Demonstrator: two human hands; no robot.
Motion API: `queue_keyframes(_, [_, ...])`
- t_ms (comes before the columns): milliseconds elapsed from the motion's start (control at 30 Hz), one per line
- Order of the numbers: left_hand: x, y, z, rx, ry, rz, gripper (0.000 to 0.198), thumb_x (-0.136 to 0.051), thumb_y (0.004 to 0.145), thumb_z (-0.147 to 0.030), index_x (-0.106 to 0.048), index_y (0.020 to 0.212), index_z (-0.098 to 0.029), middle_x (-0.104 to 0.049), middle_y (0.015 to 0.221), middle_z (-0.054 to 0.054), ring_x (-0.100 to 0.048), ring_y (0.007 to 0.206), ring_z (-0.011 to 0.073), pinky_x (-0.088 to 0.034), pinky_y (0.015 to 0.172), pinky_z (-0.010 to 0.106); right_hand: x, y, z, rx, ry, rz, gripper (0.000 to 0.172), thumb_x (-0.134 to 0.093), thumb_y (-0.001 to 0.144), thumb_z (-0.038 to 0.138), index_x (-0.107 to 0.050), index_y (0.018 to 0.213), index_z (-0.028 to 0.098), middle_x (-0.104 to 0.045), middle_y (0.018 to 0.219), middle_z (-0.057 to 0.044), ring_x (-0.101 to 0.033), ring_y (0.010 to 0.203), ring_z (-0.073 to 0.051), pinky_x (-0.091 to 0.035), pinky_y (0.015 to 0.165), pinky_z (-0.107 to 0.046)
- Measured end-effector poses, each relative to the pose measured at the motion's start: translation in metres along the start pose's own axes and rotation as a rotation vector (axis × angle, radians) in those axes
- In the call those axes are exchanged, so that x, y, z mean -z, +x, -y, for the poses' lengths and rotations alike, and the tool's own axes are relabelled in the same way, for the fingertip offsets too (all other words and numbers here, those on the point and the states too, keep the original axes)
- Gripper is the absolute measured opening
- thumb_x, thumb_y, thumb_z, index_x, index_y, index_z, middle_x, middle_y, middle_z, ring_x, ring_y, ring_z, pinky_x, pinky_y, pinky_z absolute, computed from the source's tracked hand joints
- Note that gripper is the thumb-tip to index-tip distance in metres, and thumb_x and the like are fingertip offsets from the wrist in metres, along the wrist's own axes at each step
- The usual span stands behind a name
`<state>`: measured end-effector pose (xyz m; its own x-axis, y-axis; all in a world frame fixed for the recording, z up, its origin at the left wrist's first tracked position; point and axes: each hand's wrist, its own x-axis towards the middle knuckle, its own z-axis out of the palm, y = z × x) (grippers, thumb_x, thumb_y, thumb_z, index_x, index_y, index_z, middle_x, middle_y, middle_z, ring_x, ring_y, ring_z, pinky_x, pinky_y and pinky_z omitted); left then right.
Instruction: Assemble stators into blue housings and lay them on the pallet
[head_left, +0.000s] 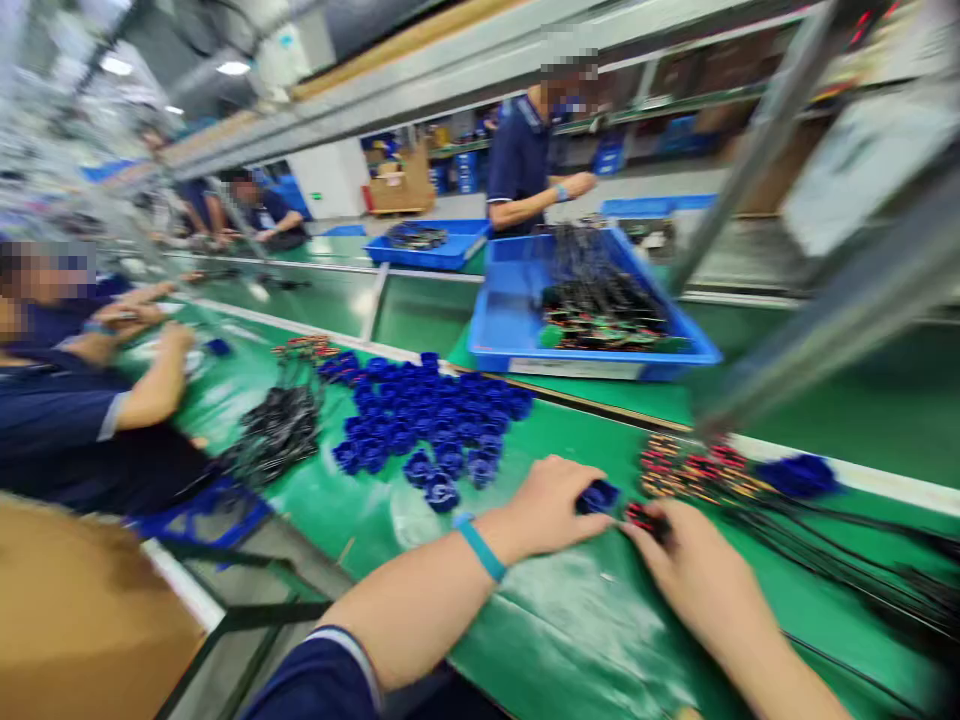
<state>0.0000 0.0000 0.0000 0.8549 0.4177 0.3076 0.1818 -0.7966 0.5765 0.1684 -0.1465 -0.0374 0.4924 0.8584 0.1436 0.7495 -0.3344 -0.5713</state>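
Evidently, the left hand [550, 506] pinches a dark-blue, cupped piece [598, 496]; the right hand [701, 560] pinches a red-and-black wire end [645, 519].

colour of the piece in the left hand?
Dark blue: the piece in the left hand; head camera, the only view.

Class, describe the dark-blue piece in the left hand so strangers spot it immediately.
On the green workbench lies a heap of small dark-blue cup-like pieces. Lower right of it is the left hand with a teal wristband. Find the dark-blue piece held in that hand; the heaped ones lie loose.
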Motion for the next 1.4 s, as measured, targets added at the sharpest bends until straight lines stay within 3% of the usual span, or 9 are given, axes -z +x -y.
queue_keyframes(100, [-0.004, -0.001, -0.003, 0.028, -0.074, -0.061, 0.051, -0.077, 0.082, -0.03, -0.061, 0.13, -0.022, -0.07, 0.12, 0.008, -0.061, 0.111, 0.0256, -0.049, 0.1, 0.044, 0.017, -0.004, 0.024, -0.027, -0.036, -0.018, 0.036, -0.061, 0.09, 0.036, -0.057, 0.119, 0.016, -0.065, 0.115, -0.014, -0.065, 0.101, -0.027, -0.052, 0.091, -0.041])
queue_keyframes(267, [-0.011, 0.007, 0.009, 0.088, -0.08, -0.093, 0.054, -0.077, 0.078, -0.023, -0.057, 0.129, -0.021, -0.067, 0.12, 0.01, -0.062, 0.111, 0.0267, -0.051, 0.099, 0.046, 0.022, 0.0, 0.033, -0.035, -0.044, 0.011, 0.028, -0.063, 0.091, 0.028, -0.062, 0.116, 0.016, -0.063, 0.112, -0.012, -0.063, 0.104, -0.025, -0.051, 0.096, -0.037])
queue_keyframes(367, [-0.011, 0.007, 0.009, 0.097, -0.05, -0.082, 0.049, -0.084, 0.075, -0.034, -0.06, 0.116, -0.021, -0.068, 0.11, 0.007, -0.064, 0.104, 0.0268, -0.054, 0.092, 0.045, 0.024, -0.005, 0.034, -0.061, -0.029, 0.013, 0.028, -0.064, 0.091, 0.027, -0.063, 0.117, 0.017, -0.062, 0.112, -0.011, -0.063, 0.103, -0.024, -0.051, 0.095, -0.036])
queue_keyframes(467, [-0.006, 0.007, 0.007, 0.127, 0.011, -0.078, 0.068, -0.092, 0.061, -0.048, -0.06, 0.114, -0.02, -0.068, 0.104, 0.008, -0.064, 0.1, 0.0302, -0.054, 0.089, 0.05, 0.026, -0.006, 0.036, -0.07, -0.032, 0.021, 0.029, -0.065, 0.09, 0.028, -0.063, 0.117, 0.016, -0.062, 0.112, -0.011, -0.064, 0.1, -0.023, -0.051, 0.093, -0.035])
queue_keyframes(567, [0.002, 0.008, 0.001, 0.032, -0.008, 0.009, 0.082, -0.088, 0.068, -0.041, -0.049, 0.138, -0.022, -0.06, 0.134, 0.015, -0.056, 0.125, 0.035, -0.048, 0.105, 0.056, 0.027, -0.004, 0.038, -0.082, -0.04, 0.031, 0.028, -0.066, 0.09, 0.028, -0.064, 0.116, 0.016, -0.062, 0.112, -0.011, -0.064, 0.097, -0.023, -0.051, 0.091, -0.035])
queue_keyframes(667, [0.005, 0.009, -0.004, -0.085, -0.096, 0.138, 0.066, -0.067, 0.084, -0.02, -0.044, 0.146, -0.028, -0.044, 0.156, 0.011, -0.04, 0.145, 0.0303, -0.036, 0.119, 0.054, 0.027, -0.003, 0.038, -0.085, -0.03, 0.032, 0.027, -0.067, 0.09, 0.027, -0.065, 0.114, 0.016, -0.062, 0.112, -0.011, -0.065, 0.097, -0.023, -0.052, 0.09, -0.036])
queue_keyframes(800, [0.0, 0.007, -0.001, -0.016, -0.154, 0.101, 0.052, -0.06, 0.087, -0.017, -0.051, 0.138, -0.024, -0.061, 0.137, 0.01, -0.057, 0.128, 0.0257, -0.046, 0.112, 0.05, 0.03, -0.004, 0.034, -0.075, 0.042, -0.028, 0.027, -0.068, 0.089, 0.024, -0.065, 0.114, 0.017, -0.063, 0.111, -0.011, -0.064, 0.1, -0.024, -0.052, 0.093, -0.038])
queue_keyframes(1000, [-0.004, 0.005, 0.0, -0.01, -0.169, 0.097, 0.054, -0.064, 0.085, -0.018, -0.05, 0.137, -0.024, -0.062, 0.137, 0.01, -0.06, 0.126, 0.0256, -0.048, 0.11, 0.048, 0.037, -0.014, 0.043, 0.15, 0.317, -0.245, 0.03, -0.063, 0.095, 0.029, -0.061, 0.123, 0.02, -0.062, 0.116, -0.011, -0.063, 0.105, -0.022, -0.054, 0.094, -0.037])
queue_keyframes(1400, [-0.005, 0.001, -0.006, -0.167, -0.159, -0.002, 0.049, -0.074, 0.083, -0.018, -0.055, 0.128, -0.024, -0.064, 0.12, 0.01, -0.059, 0.114, 0.0258, -0.053, 0.099, 0.047, 0.029, -0.022, 0.057, 0.126, 0.292, -0.113, 0.031, -0.064, 0.093, 0.028, -0.066, 0.123, 0.021, -0.059, 0.102, -0.007, -0.062, 0.089, -0.02, -0.056, 0.08, -0.034])
